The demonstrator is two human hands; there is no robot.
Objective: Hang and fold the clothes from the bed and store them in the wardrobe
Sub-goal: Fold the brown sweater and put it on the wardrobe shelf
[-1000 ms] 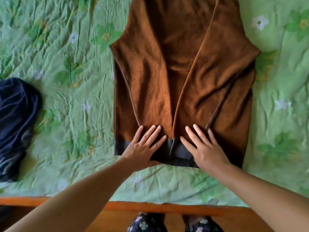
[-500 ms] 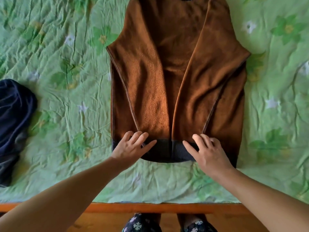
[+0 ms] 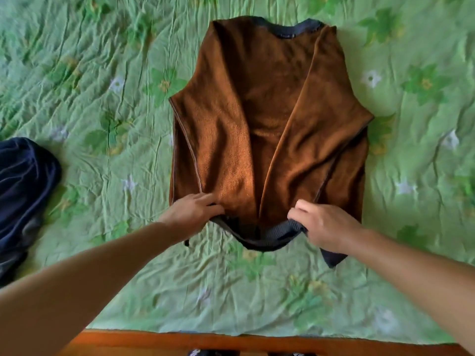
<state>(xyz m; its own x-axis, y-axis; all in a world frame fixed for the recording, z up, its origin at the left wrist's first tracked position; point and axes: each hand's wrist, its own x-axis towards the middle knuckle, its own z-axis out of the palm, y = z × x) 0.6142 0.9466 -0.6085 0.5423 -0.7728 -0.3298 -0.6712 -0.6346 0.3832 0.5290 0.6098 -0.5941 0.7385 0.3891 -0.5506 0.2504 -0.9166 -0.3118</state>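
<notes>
Brown sweater (image 3: 270, 119) sleeves lie folded in; I pinch its hem (image 3: 267, 241) with my left hand (image 3: 191, 210) and right hand (image 3: 326, 226); the navy garment (image 3: 23, 191) waits aside.

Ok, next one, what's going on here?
A person is folding a brown sweater on a green floral sheet. It lies flat, both sleeves folded in over the body. The left hand and right hand each grip its dark ribbed hem, raised slightly off the sheet, probably to fold it toward the collar. A dark navy garment lies at the left.
</notes>
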